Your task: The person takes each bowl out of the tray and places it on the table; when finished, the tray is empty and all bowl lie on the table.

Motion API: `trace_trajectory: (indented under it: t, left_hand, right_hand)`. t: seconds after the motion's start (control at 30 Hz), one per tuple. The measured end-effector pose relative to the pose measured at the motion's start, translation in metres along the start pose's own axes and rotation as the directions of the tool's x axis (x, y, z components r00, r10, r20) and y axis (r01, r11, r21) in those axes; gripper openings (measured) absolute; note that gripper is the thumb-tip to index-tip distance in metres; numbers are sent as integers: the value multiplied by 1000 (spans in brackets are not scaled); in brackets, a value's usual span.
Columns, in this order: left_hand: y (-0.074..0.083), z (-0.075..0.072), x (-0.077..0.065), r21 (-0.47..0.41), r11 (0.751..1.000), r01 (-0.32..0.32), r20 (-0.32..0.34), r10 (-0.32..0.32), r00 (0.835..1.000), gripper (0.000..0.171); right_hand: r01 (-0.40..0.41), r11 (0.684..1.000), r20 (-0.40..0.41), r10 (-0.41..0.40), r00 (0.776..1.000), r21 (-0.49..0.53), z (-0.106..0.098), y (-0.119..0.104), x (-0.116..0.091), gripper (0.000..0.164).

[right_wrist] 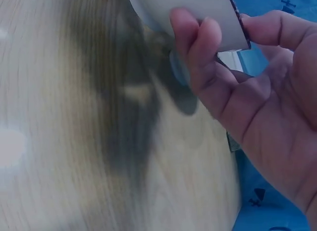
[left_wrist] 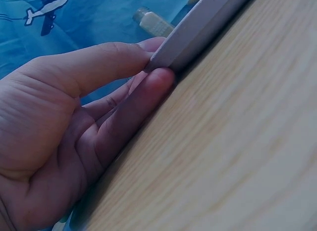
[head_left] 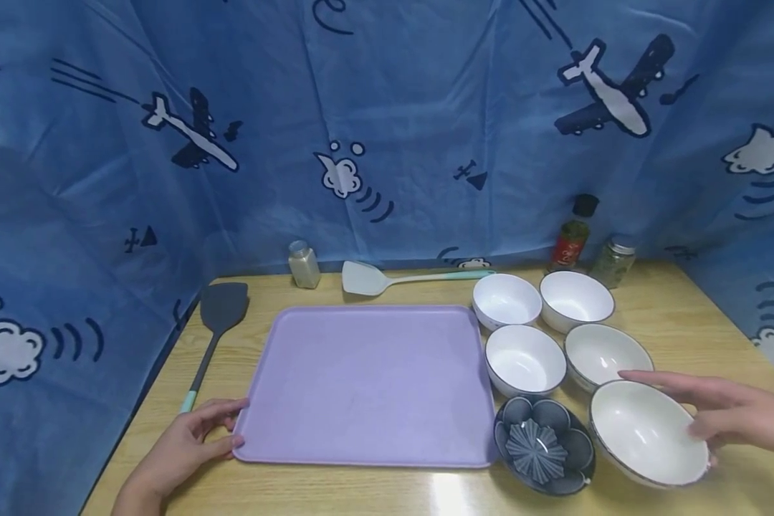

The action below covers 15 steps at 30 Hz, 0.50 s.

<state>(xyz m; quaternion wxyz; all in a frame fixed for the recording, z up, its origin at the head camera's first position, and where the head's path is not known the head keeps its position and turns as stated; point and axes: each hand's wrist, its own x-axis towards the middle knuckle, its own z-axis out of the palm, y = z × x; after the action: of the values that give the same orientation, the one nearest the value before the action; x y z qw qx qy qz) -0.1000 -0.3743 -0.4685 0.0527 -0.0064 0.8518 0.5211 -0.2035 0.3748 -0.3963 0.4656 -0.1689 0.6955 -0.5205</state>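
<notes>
A flat lilac tray (head_left: 368,387) lies on the wooden table. My left hand (head_left: 183,448) pinches its left edge near the front corner; in the left wrist view the thumb (left_wrist: 106,62) is on the rim, with a finger beneath. At the front right, my right hand (head_left: 725,408) grips a white bowl (head_left: 648,430) with a dark rim, which is tilted. The right wrist view shows fingers (right_wrist: 205,42) against this bowl's outer wall and the thumb at its rim. Left of it sits a dark, petal-shaped bowl (head_left: 535,444), touching or very near the tray's front right corner.
Several white bowls cluster behind, including a cream one (head_left: 606,355) and a white one (head_left: 525,358). A sauce bottle (head_left: 569,240) and a spice jar (head_left: 614,261) stand at the back right, another jar (head_left: 304,265) at the back. A pale turner (head_left: 364,278) and dark turner (head_left: 222,308) flank the tray.
</notes>
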Motion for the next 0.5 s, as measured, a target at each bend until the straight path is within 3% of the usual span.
trace_trajectory:
  t: [0.2,0.4,0.5]
  left_hand:
    - [2,-7,1,25,999,26,10,-26,1000,61]
    - [8,-21,4,57,996,72,69,-76,995,56]
    - [14,-30,8,57,993,104,117,-110,987,58]
  right_hand:
    - [77,997,50,-79,996,31,8,5,4,74]
    - [75,994,-13,-76,997,-75,13,10,12,69]
    - [131,985,-8,-132,991,-116,15,10,15,69]
